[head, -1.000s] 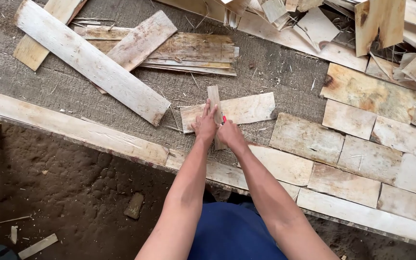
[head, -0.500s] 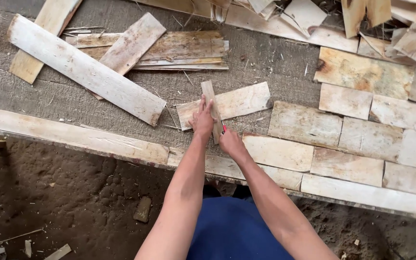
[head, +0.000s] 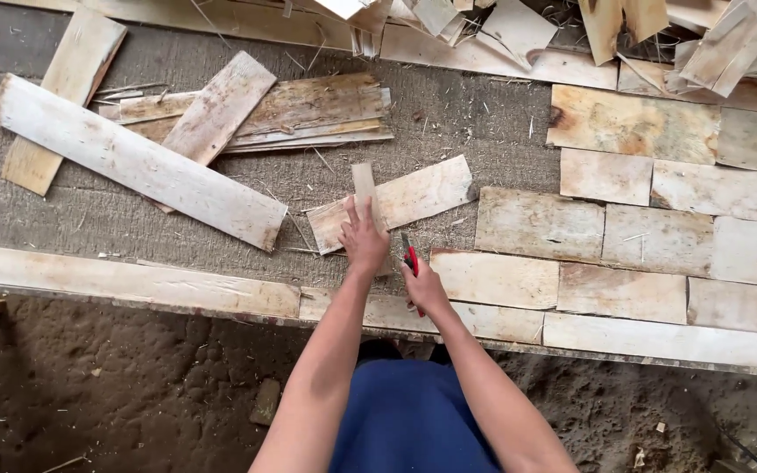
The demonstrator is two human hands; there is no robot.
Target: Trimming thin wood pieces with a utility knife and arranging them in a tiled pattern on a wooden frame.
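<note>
the fingers (head: 354, 213) of the left hand (head: 364, 243) lie flat and slightly spread, pressing down on a narrow pale wooden strip (head: 364, 186). the strip stands roughly on the 12 o'clock line from the hand, crossing over a short pale wooden board (head: 422, 196) that lies aslant on the grey matted counter (head: 484, 131). the right hand (head: 422, 285), at 4 o'clock from the left hand and just beside it, has its fingers curled tight around a red-handled cutting tool (head: 410, 260); the blade end points toward 11 o'clock, near the lower end of the strip. whether the blade touches the strip cannot be told.

at 3 o'clock from the hands, a patchwork of flat rectangular wooden pieces (head: 641, 232) lies edge to edge. at 9 to 10 o'clock, a long whitish plank (head: 137, 162) rests diagonally over a stack of thin weathered veneer sheets (head: 308, 109). a long wooden edge rail (head: 124, 280) runs along the near side of the counter, with bare earth floor (head: 116, 385) below it.
</note>
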